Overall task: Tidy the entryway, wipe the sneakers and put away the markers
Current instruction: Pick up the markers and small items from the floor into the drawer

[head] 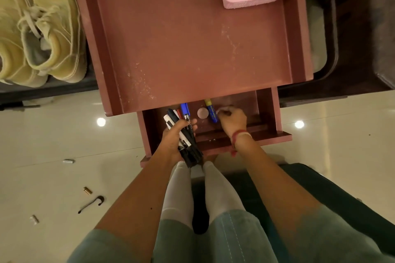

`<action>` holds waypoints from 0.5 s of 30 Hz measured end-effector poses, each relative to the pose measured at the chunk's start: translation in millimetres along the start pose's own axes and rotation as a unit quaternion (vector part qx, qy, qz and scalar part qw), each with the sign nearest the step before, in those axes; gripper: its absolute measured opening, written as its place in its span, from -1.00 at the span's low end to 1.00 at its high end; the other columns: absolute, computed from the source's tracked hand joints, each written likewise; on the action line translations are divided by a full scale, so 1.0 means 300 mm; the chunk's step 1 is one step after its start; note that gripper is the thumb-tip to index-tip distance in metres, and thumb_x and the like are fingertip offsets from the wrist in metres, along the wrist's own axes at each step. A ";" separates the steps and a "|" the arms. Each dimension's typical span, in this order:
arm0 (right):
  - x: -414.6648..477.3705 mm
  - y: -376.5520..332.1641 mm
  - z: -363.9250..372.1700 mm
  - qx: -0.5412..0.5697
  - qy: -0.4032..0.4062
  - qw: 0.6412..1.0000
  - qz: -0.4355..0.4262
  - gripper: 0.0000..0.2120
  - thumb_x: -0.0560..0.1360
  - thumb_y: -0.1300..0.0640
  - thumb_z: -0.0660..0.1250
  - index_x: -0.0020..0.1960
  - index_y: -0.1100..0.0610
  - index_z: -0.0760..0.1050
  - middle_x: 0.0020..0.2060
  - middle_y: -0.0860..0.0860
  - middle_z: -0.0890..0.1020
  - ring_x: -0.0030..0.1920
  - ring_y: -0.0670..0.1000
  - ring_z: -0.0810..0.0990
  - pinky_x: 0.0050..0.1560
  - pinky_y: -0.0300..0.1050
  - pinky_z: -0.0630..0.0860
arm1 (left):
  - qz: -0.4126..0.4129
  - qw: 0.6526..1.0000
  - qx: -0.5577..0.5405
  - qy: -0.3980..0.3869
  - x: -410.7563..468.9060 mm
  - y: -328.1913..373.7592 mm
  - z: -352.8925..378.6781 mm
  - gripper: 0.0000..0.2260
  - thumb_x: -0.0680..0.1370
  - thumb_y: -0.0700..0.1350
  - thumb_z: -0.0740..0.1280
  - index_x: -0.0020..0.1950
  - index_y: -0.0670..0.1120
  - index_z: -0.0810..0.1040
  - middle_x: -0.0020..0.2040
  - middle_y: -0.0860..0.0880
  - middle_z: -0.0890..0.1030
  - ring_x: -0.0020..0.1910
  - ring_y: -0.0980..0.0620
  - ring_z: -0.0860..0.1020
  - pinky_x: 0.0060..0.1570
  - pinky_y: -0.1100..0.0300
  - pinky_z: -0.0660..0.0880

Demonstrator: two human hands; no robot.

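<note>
The left hand [173, 139] grips a bunch of markers [185, 141] over the open drawer [264, 111], just below the middle. At 3 o'clock from it, the right hand [232, 118] is curled inside the drawer, beside a blue marker [212, 113]. Something white is at its fingertips; I cannot tell if it holds it. The sneakers [42, 28] sit at 10 o'clock, a pink basket [256, 0] at 1 o'clock.
</note>
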State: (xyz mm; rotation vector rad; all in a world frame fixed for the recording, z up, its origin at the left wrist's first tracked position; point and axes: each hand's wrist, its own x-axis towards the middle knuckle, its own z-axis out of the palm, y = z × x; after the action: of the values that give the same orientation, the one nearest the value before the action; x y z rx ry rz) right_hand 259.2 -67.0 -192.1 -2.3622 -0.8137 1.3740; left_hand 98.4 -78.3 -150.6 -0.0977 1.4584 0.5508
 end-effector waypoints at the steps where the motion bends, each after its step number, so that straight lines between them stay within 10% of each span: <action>1: -0.058 -0.017 -0.030 0.040 -0.016 0.999 -0.023 -0.91 0.45 0.23 0.35 -0.15 0.08 0.61 -0.19 0.08 0.65 -0.13 0.08 0.61 -0.07 -0.11 0.50 | -0.004 1.000 -0.003 -0.005 -0.011 0.001 0.003 -0.84 0.51 -0.20 0.32 0.06 -0.18 0.59 -0.15 -0.07 0.67 -0.21 0.07 0.63 -0.25 0.22 0.54; 15: -0.371 0.001 -0.078 0.022 -0.193 0.981 -0.022 -0.78 0.41 0.22 0.44 0.04 0.14 0.55 -0.19 -0.10 0.57 -0.16 -0.15 0.56 -0.09 -0.28 0.52 | -0.007 0.993 0.080 -0.089 -0.059 -0.061 0.058 -0.63 0.31 0.16 0.42 -0.10 -0.11 0.55 -0.26 -0.02 0.57 -0.27 0.05 0.56 -0.20 0.16 0.56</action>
State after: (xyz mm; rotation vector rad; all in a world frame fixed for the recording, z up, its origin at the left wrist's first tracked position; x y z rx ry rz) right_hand 236.6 -133.4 -102.4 -2.0583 -0.9154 1.8410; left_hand 121.5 -92.7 -136.1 0.0667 1.3206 0.4197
